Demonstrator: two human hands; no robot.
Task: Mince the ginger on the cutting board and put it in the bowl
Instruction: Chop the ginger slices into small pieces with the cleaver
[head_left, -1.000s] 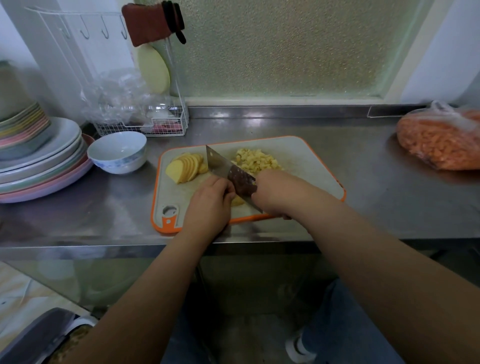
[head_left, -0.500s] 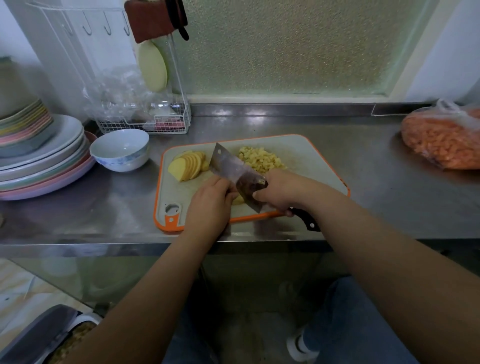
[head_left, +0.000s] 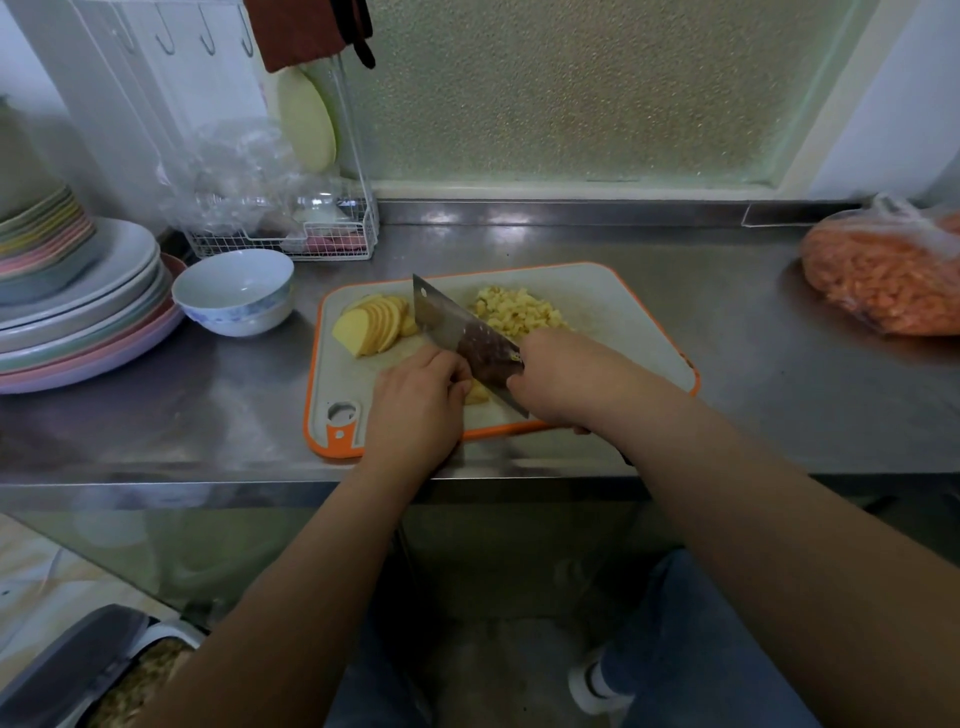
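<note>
An orange-rimmed cutting board (head_left: 623, 301) lies on the steel counter. On its left part sits a fan of ginger slices (head_left: 371, 327); a heap of chopped ginger (head_left: 519, 312) lies at its far middle. My right hand (head_left: 566, 379) grips the handle of a cleaver (head_left: 462, 338), whose blade slants across the board. My left hand (head_left: 415, 405) holds down a small piece of ginger (head_left: 477, 394) beside the blade, fingers curled on it. A white bowl (head_left: 234, 291) with a blue pattern stands left of the board.
Stacked plates (head_left: 78, 312) fill the counter's left end. A wire rack (head_left: 291, 234) with plastic bags stands behind the bowl. A bag of orange food (head_left: 883, 270) lies at the far right. The counter's front edge runs just below the board.
The cleaver has gone up and come down again beside my left hand's fingers. My left hand stays on the ginger piece.
</note>
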